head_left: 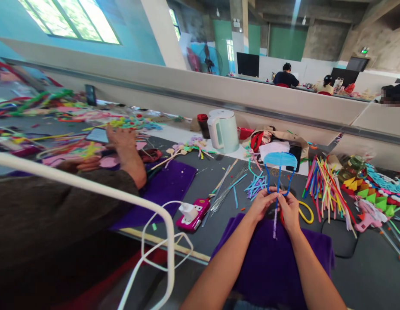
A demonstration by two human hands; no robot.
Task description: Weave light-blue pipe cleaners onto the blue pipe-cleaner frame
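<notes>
Both my hands meet over a purple cloth point(264, 262) on the table. My left hand point(263, 204) pinches the blue wire frame point(280, 174) from the left, near its lower centre. From the right, my right hand point(289, 211) pinches the same piece where its stems come together. A light blue rounded top point(280, 159) crowns the frame, with dark blue stems curving down. Below my fingers hangs a pale purple twisted stem point(275, 224). Scissors with a yellow handle point(306, 212) lie just beside my right hand, partly hidden by it.
Loose pipe cleaners point(329, 185) lie to the right, cut blue pieces point(256, 186) ahead. A kettle point(224, 131) stands behind. A magenta power strip point(193, 215) with a white plug is at left. Another person's hand point(122, 142) rests near a phone point(97, 135). A white bar point(90, 183) crosses the left foreground.
</notes>
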